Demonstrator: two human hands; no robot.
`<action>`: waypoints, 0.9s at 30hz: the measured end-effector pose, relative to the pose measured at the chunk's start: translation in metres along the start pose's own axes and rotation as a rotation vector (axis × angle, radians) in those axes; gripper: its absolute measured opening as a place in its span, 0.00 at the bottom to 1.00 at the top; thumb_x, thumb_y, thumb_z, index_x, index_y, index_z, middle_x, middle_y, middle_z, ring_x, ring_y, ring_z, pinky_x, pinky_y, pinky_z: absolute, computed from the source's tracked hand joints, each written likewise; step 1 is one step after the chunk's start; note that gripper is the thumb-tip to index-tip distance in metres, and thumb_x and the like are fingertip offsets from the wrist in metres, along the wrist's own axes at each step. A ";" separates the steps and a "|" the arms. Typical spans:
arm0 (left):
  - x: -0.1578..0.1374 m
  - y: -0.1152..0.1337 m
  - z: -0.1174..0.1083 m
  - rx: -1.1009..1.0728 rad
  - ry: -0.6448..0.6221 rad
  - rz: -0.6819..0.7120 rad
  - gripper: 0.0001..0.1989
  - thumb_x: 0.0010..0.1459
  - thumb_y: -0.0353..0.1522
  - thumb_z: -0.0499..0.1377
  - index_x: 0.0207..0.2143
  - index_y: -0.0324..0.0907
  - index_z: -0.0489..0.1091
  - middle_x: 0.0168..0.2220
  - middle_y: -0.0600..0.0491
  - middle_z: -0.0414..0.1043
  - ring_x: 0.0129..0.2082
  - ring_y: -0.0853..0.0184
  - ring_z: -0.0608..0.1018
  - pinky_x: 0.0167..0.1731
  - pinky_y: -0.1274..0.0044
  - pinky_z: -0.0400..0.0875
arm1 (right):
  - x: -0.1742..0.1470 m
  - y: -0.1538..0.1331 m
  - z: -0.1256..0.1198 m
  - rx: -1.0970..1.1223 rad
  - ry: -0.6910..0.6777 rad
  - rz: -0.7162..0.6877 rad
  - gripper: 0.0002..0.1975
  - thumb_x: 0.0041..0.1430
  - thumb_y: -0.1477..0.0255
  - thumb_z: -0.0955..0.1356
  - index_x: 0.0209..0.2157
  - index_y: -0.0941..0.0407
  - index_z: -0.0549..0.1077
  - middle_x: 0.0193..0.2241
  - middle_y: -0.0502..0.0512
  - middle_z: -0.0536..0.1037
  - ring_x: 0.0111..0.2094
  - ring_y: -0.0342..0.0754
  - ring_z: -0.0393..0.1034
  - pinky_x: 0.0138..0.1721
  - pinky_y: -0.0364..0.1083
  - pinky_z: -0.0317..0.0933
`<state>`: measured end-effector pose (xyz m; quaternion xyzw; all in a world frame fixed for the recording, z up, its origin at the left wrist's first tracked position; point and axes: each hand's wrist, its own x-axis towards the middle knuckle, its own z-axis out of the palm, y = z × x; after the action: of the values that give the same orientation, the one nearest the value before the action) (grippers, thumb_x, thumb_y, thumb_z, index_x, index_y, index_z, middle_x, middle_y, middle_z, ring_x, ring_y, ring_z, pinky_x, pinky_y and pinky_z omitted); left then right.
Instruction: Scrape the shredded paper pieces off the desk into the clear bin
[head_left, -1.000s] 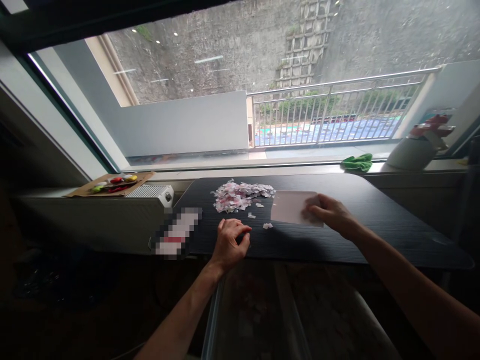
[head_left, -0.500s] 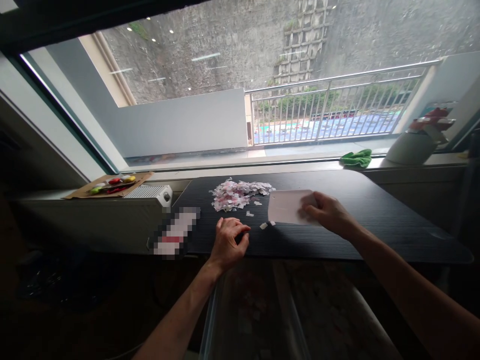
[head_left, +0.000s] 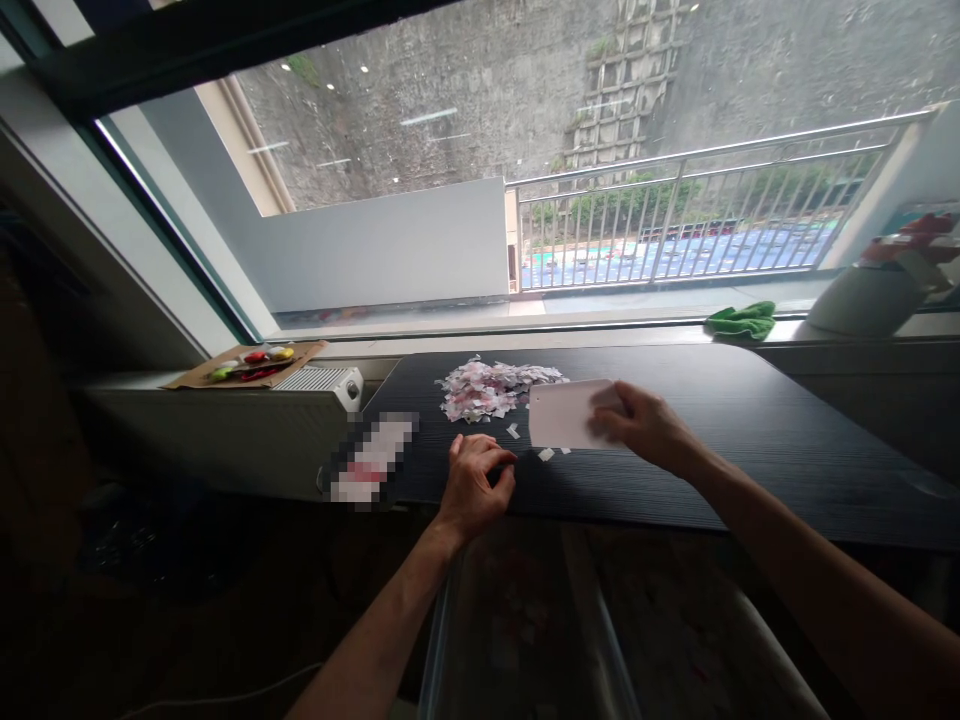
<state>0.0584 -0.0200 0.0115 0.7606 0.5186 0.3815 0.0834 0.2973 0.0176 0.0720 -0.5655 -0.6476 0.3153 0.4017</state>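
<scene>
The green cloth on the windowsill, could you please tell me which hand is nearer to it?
Right. The right hand, holding a pale sheet, is below and left of the green cloth in view; the left hand is farther left and lower.

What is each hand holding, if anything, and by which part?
The right hand grips a pale, see-through sheet by its right end; nothing can be seen in the left hand.

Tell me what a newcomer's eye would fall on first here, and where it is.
Probably the heap of pale paper scraps, bright against the far part of the dark table. Next, near the heap's right end, comes the flat whitish card held in the fingers of the right hand. The vivid green cloth on the windowsill might follow.
</scene>
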 end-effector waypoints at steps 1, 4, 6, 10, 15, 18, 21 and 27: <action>0.000 0.000 0.000 -0.004 -0.005 -0.005 0.08 0.51 0.27 0.58 0.31 0.44 0.75 0.34 0.52 0.75 0.46 0.58 0.74 0.59 0.53 0.51 | -0.001 -0.001 -0.002 0.001 0.009 -0.001 0.05 0.52 0.74 0.67 0.33 0.57 0.72 0.26 0.53 0.79 0.27 0.47 0.75 0.26 0.44 0.68; 0.000 0.000 0.000 -0.010 -0.007 -0.017 0.08 0.51 0.27 0.58 0.31 0.44 0.75 0.33 0.52 0.74 0.46 0.57 0.74 0.60 0.52 0.50 | 0.001 -0.003 0.003 0.083 0.002 -0.012 0.06 0.53 0.75 0.67 0.35 0.57 0.71 0.28 0.55 0.80 0.29 0.48 0.76 0.30 0.46 0.70; 0.001 0.000 0.000 -0.012 -0.003 -0.018 0.08 0.50 0.26 0.58 0.31 0.44 0.76 0.33 0.52 0.75 0.46 0.57 0.74 0.59 0.51 0.50 | 0.006 -0.003 0.013 0.139 -0.036 -0.034 0.06 0.54 0.76 0.67 0.36 0.57 0.71 0.29 0.55 0.81 0.31 0.48 0.77 0.32 0.47 0.70; 0.001 0.000 -0.001 -0.011 -0.002 -0.019 0.08 0.50 0.26 0.58 0.30 0.45 0.76 0.33 0.51 0.75 0.45 0.57 0.74 0.59 0.51 0.51 | 0.010 0.000 0.017 0.076 -0.071 -0.066 0.05 0.53 0.76 0.67 0.34 0.56 0.71 0.27 0.53 0.80 0.29 0.47 0.75 0.31 0.45 0.69; 0.001 0.002 0.000 0.002 0.005 -0.012 0.08 0.50 0.26 0.57 0.30 0.45 0.75 0.32 0.52 0.74 0.46 0.58 0.74 0.59 0.53 0.52 | -0.005 0.000 -0.027 -0.185 0.021 0.016 0.03 0.49 0.75 0.69 0.28 0.55 0.72 0.24 0.53 0.79 0.24 0.47 0.73 0.25 0.45 0.65; 0.001 0.002 0.001 0.008 0.022 -0.007 0.07 0.50 0.26 0.57 0.29 0.45 0.75 0.31 0.53 0.74 0.45 0.59 0.74 0.59 0.53 0.52 | -0.008 -0.003 -0.038 -0.194 0.107 0.054 0.04 0.49 0.75 0.69 0.30 0.55 0.73 0.25 0.53 0.79 0.25 0.48 0.73 0.27 0.46 0.66; 0.000 -0.002 0.003 0.010 0.140 0.000 0.08 0.51 0.26 0.56 0.29 0.44 0.74 0.32 0.52 0.74 0.43 0.59 0.74 0.57 0.55 0.56 | 0.000 -0.004 -0.019 0.007 0.076 0.081 0.04 0.51 0.76 0.69 0.32 0.56 0.72 0.28 0.55 0.80 0.28 0.48 0.75 0.28 0.45 0.68; 0.000 -0.009 0.000 -0.079 0.363 -0.076 0.12 0.55 0.26 0.52 0.38 0.42 0.72 0.33 0.51 0.74 0.38 0.62 0.74 0.45 0.67 0.69 | 0.018 0.007 0.030 0.176 0.031 0.203 0.05 0.48 0.79 0.69 0.30 0.57 0.72 0.26 0.53 0.79 0.26 0.45 0.73 0.24 0.41 0.68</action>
<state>0.0512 -0.0161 0.0068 0.6554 0.5380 0.5291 0.0323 0.2734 0.0379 0.0542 -0.5957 -0.5504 0.4011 0.4258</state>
